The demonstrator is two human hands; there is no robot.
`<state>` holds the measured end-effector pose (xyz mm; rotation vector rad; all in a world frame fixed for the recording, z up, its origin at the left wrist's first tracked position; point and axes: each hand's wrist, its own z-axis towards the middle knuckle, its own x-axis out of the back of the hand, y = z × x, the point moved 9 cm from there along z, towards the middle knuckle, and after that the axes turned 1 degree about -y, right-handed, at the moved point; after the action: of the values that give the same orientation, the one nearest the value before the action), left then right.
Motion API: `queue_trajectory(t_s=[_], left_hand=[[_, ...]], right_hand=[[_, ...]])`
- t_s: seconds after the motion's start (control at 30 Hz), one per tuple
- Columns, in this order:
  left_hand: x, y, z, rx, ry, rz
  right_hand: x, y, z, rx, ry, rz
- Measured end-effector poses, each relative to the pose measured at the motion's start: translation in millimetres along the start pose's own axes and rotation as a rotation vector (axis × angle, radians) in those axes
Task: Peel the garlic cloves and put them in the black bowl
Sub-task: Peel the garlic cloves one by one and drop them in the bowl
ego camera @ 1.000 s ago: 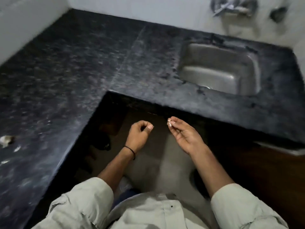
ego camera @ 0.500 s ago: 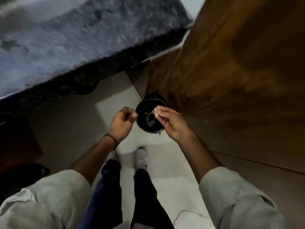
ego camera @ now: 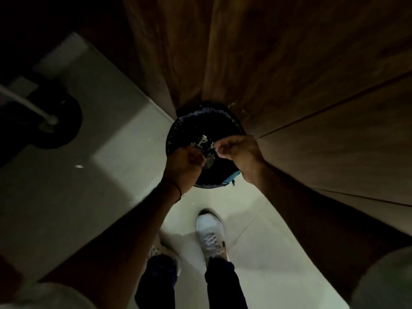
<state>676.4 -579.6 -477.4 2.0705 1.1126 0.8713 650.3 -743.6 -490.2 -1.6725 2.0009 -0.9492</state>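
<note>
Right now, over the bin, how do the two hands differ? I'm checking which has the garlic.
The right hand pinches a small pale bit; the left hand is curled, nothing visible in it. The left wrist wears a dark band; the right is bare. Both hang over the bin.

Both arms reach down — left hand point(ego camera: 184, 167) curled, right hand point(ego camera: 242, 155) in a fingertip grip on a pale scrap point(ego camera: 215, 149).
</note>
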Motion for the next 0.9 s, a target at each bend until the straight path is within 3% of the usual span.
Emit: queue_trajectory(t_s=[0.1,0.23,0.4,0.57,0.7,0.8,0.9], left_hand=[[-15.4,-27.7,29.4,0.025,-0.011,0.080],[-19.5,-59.2,48.4,0.025,0.014,0.081],[-21.1,-77.4,52.7,0.079,0.044,0.037],[-15.9,-68.4,45.9,0.050,0.114,0.066],[-9.4,-55.2,37.7,0.005,0.151,0.110],[-1.9,-50.4,30.4,0.000,0.173,0.108],[3.3,-43.6,18.7,-0.008,0.143,0.099]], right_hand=[[3.8,25.5,40.6,0.083,0.104,-0.154],[0.6,44.9,65.4,0.174,0.079,-0.507],[14.3,47.1,60.8,0.278,0.210,-0.551],[26.4,42.6,56.8,0.195,0.296,-0.553],[13.1,34.8,48.9,0.324,0.245,-0.614],[9.3,32.6,39.7,0.275,0.186,-0.570],[2.2,18.4,25.6,0.357,0.168,-0.484]])
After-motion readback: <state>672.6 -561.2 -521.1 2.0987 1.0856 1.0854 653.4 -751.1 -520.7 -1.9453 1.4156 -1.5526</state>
